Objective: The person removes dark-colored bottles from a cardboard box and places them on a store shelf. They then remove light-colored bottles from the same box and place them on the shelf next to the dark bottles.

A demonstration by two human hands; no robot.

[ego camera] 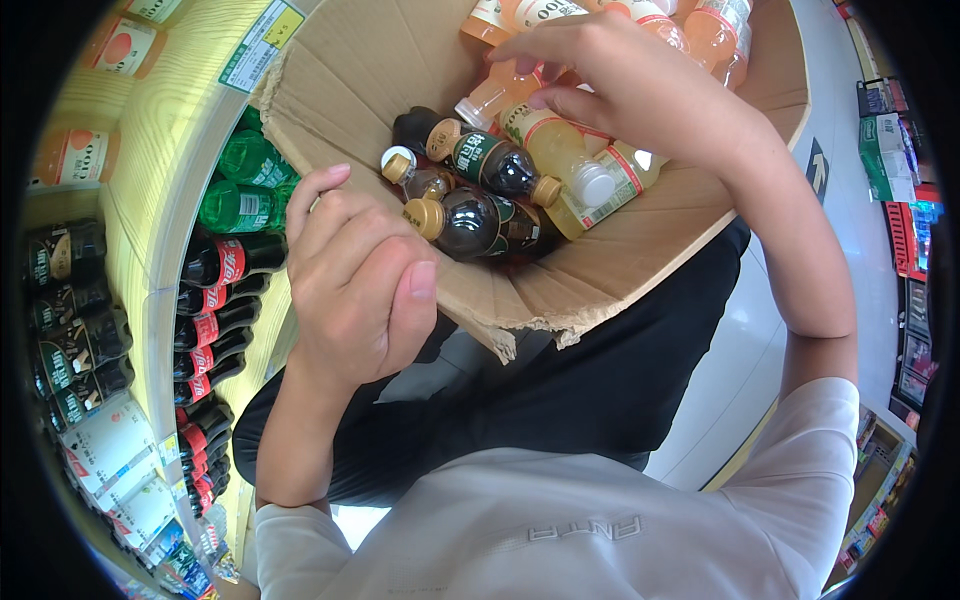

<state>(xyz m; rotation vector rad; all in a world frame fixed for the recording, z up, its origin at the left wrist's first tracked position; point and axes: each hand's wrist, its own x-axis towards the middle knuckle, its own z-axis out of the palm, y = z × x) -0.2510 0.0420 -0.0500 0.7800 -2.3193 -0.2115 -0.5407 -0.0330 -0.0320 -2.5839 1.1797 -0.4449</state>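
Observation:
A cardboard box [645, 259] with a torn near rim stands before me, loaded with drink bottles. My left hand [360, 285] is curled at its left rim, thumb pressed towards the index finger. The fingers' inner side is hidden. Inside the box, my right hand [600, 71] hovers over the bottles with thumb and fingers apart. Below its fingertips lies an orange drink bottle [506, 90]; whether they touch it is unclear. Dark bottles with gold caps [491, 161] lie nearer me, beside pale yellow bottles [559, 146]. More orange bottles [645, 22] fill the far side.
Wooden shelving [176, 67] on my left holds orange drinks [75, 157], green bottles [244, 206], cola bottles [217, 262] and dark bottle packs [71, 322]. A price label [262, 45] lines the shelf edge. Tiled floor [739, 367] and stocked shelves [885, 480] lie to my right.

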